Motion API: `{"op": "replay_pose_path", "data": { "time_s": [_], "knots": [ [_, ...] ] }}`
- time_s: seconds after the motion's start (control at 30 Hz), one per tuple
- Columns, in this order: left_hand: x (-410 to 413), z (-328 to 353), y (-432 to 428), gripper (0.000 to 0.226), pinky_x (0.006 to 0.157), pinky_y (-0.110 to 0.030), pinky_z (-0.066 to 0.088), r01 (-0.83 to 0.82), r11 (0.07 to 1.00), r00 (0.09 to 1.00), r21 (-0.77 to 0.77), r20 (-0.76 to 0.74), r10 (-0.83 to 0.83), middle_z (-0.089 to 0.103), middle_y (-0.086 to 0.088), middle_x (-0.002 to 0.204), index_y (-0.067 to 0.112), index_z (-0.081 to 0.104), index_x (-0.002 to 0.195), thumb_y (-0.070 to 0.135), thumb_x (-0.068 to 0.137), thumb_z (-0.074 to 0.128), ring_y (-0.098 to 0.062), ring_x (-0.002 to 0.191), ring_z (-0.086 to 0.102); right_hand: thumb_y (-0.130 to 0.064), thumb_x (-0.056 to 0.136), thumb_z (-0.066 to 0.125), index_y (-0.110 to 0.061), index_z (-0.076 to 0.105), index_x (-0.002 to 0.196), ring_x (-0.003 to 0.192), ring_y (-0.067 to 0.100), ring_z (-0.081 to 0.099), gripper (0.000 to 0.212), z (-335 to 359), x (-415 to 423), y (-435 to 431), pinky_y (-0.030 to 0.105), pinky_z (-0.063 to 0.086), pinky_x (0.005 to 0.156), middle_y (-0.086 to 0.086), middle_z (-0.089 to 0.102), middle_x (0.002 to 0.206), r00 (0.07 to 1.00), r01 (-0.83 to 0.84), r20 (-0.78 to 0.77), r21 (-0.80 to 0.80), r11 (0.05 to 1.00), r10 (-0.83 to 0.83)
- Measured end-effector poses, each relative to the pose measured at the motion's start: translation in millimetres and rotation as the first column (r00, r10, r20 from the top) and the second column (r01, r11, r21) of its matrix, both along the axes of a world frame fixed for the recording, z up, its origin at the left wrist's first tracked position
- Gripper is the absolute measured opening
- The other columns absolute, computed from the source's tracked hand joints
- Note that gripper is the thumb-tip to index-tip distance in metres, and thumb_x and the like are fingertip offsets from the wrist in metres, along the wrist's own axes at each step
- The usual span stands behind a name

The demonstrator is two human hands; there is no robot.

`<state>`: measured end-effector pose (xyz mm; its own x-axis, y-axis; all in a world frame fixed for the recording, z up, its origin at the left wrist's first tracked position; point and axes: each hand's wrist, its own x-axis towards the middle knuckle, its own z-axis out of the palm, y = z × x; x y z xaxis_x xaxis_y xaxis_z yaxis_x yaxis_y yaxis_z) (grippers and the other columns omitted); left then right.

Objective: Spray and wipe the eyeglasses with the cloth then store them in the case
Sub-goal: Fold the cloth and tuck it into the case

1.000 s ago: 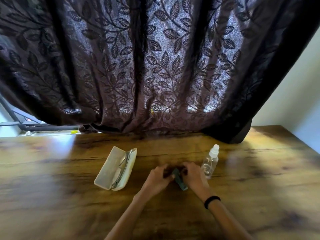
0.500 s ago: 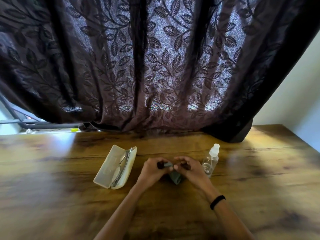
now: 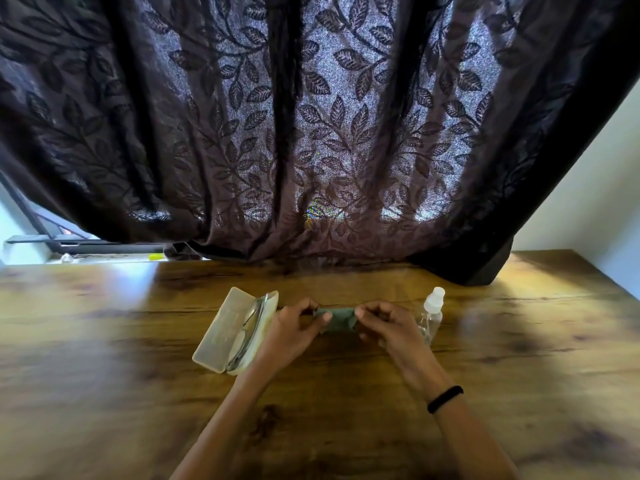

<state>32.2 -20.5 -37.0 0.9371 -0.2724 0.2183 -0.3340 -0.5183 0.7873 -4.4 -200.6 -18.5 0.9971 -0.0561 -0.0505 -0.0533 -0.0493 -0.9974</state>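
A small grey-green cloth (image 3: pixel 337 318) is stretched between my two hands just above the table. My left hand (image 3: pixel 294 332) pinches its left edge and my right hand (image 3: pixel 388 329) pinches its right edge. Left of my hands lies a cream eyeglass case (image 3: pixel 221 329), open, with the thin metal-framed eyeglasses (image 3: pixel 247 332) folded inside it. A clear spray bottle (image 3: pixel 431 315) with a white cap stands upright just right of my right hand.
The wooden table (image 3: pixel 138 393) runs wide to both sides. A dark leaf-patterned curtain (image 3: pixel 311 133) hangs down to the table's far edge. A white wall (image 3: pixel 588 188) closes the right side, and a window sill shows at far left.
My hands lifted the cloth off the table and drew apart, spreading the bunched cloth flat between them. Case, glasses and bottle stayed put.
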Motion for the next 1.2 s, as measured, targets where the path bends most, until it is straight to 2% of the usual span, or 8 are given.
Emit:
{"op": "replay_pose_path", "data": {
  "time_s": [0.13,0.23,0.4,0.67,0.77,0.83,1.03,1.2],
  "knots": [
    [-0.6,10.1,2.9,0.012,0.068,-0.028,0.049,0.059,0.967,0.987,-0.247,-0.131,-0.094,0.067,-0.005,0.08,0.013,0.064,0.083,0.02,0.088,0.056,-0.019,0.075,0.063,-0.011,0.085,0.062,-0.01,0.065,0.086,0.075,0.012,0.063,0.004,3.9,1.6,-3.4,0.019,0.051,0.061,0.004,0.067,0.084,1.0,-0.014,0.012,-0.091,0.996,0.015],
    [-3.0,10.7,4.2,0.019,0.07,-0.025,0.05,0.015,0.921,0.964,-0.388,-0.239,-0.116,0.068,-0.008,0.083,0.006,0.066,0.087,0.021,0.089,0.053,-0.016,0.077,0.064,-0.01,0.085,0.061,-0.01,0.064,0.089,0.073,0.013,0.063,0.005,5.7,2.3,-0.6,0.017,0.051,0.059,0.007,0.068,0.085,1.0,-0.031,0.006,-0.04,0.999,0.031],
    [-6.3,5.3,-0.1,0.025,0.077,-0.041,0.047,-0.05,0.892,0.929,-0.45,-0.35,-0.124,0.064,-0.009,0.085,0.009,0.062,0.086,0.029,0.092,0.048,-0.025,0.084,0.061,-0.008,0.089,0.056,-0.02,0.063,0.085,0.093,0.016,0.06,0.014,3.8,3.8,5.8,0.027,0.051,0.078,0.007,0.066,0.097,0.996,0.029,0.085,-0.116,0.993,-0.019],
    [-9.7,-9.9,-5.8,0.022,0.088,-0.047,0.05,-0.262,0.762,0.829,-0.592,-0.543,-0.136,0.067,-0.009,0.099,0.015,0.059,0.091,0.035,0.09,0.05,-0.028,0.095,0.063,-0.02,0.088,0.059,-0.023,0.062,0.101,0.103,0.021,0.06,0.014,-16.9,0.3,10.0,0.044,0.054,0.085,0.008,0.062,0.107,0.999,-0.038,0.009,0.062,0.997,0.038],
    [-8.2,-15.9,-1.1,0.038,0.085,-0.041,0.053,-0.192,0.859,0.862,-0.474,-0.5,-0.084,0.062,-0.01,0.107,0.019,0.052,0.097,0.042,0.071,0.069,-0.025,0.098,0.061,-0.012,0.083,0.064,-0.026,0.061,0.1,0.1,0.015,0.06,0.022,-24.2,1.5,7.6,0.029,0.055,0.078,0.0,0.062,0.101,0.999,-0.051,-0.01,-0.004,0.999,0.051],
    [-6.8,-19.7,1.4,0.046,0.071,-0.025,0.056,-0.085,0.939,0.9,-0.333,-0.43,-0.071,0.06,-0.006,0.103,0.023,0.047,0.101,0.025,0.067,0.078,-0.016,0.091,0.061,-0.008,0.083,0.064,-0.027,0.06,0.096,0.096,0.012,0.06,0.023,-28.0,2.8,8.2,0.024,0.054,0.074,-0.004,0.062,0.095,0.999,-0.035,-0.021,-0.089,0.995,0.033],
    [-3.2,-34.3,1.3,0.05,0.069,-0.014,0.052,-0.031,1.0,0.972,0.003,-0.234,0.031,0.063,-0.001,0.107,0.018,0.05,0.117,0.009,0.074,0.072,-0.01,0.091,0.062,-0.008,0.08,0.067,-0.016,0.065,0.096,0.082,0.004,0.056,0.018,-38.3,12.6,7.7,0.006,0.042,0.062,-0.012,0.059,0.083,0.998,-0.024,0.032,-0.493,0.87,0.046],
    [-0.6,-33.9,-4.3,0.049,0.075,-0.021,0.05,-0.098,0.983,0.992,0.155,-0.066,0.109,0.067,0.002,0.104,0.023,0.053,0.119,0.013,0.075,0.071,-0.01,0.089,0.061,-0.006,0.081,0.065,-0.017,0.067,0.087,0.083,0.007,0.059,0.012,-39.7,20.5,7.4,0.017,0.048,0.07,-0.007,0.064,0.086,0.997,0.042,0.072,-0.576,0.816,0.0]
  ]
}}
